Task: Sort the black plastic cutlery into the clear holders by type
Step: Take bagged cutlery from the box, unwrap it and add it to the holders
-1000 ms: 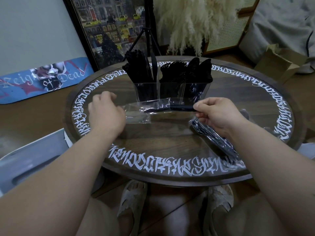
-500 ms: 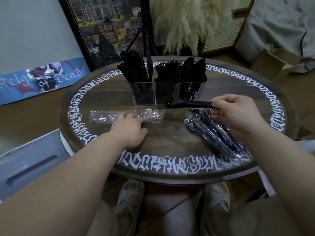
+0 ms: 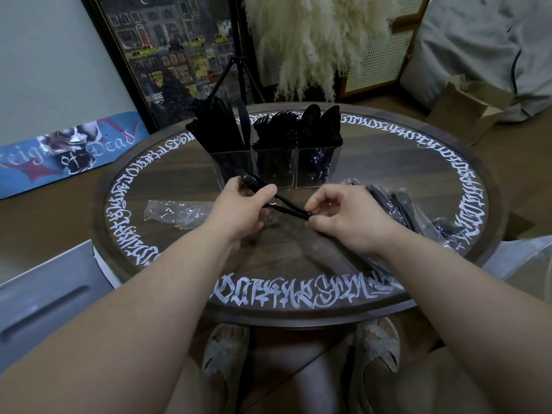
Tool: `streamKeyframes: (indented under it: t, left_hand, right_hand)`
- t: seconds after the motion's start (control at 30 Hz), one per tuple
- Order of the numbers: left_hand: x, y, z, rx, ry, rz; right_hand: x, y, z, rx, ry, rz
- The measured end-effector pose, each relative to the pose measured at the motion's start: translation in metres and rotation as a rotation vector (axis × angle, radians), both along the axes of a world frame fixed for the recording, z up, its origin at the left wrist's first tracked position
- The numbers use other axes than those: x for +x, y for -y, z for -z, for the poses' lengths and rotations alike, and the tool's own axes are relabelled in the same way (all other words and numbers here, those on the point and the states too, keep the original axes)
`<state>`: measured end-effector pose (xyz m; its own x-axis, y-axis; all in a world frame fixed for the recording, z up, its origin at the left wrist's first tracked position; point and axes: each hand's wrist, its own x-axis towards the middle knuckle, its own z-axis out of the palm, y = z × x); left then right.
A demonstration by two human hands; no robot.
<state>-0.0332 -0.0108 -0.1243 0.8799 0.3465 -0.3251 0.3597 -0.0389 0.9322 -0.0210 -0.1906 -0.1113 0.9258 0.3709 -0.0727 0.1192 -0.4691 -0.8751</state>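
The blue skateboard deck reads "Reign of Dead"

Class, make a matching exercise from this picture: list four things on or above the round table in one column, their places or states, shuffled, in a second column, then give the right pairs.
Things
1. black cutlery piece
2. empty clear wrapper
3. clear holders
4. wrapped cutlery pile

Places or states
A. standing at the table's far middle, filled with black cutlery
B. lying flat, left of the hands
C. held between left hand and right hand
D. lying right of the hands

Pairs: 1-C, 2-B, 3-A, 4-D
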Motion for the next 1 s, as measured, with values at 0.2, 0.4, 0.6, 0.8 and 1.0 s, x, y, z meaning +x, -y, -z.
streamKeyframes:
  t: [0.2, 0.4, 0.6, 0.8, 1.0]
  left_hand:
    - [-0.001, -0.008, -0.004, -0.215, -0.081, -0.03]
    - [-0.003, -0.014, -0.009, -0.189, 0.032, 0.006]
    - [-0.009, -0.016, -0.01, 0.23, 0.162, 0.265]
    - [-0.011, -0.022, -0.01, 0.287, 0.221, 0.405]
    - [-0.009, -0.024, -0.005, 0.301, 0.221, 0.451]
  right_hand:
    - [0.007, -0.005, 0.006, 0.002, 0.098, 0.025]
    - [0.007, -0.019, 0.012, -0.168, 0.132, -0.18]
    - [0.013, -0.036, 0.01, -0.113, 0.252, -0.044]
    - [0.021, -0.053, 0.003, 0.304, 0.092, 0.043]
    - [0.023, -0.058, 0.003, 0.311, 0.041, 0.065]
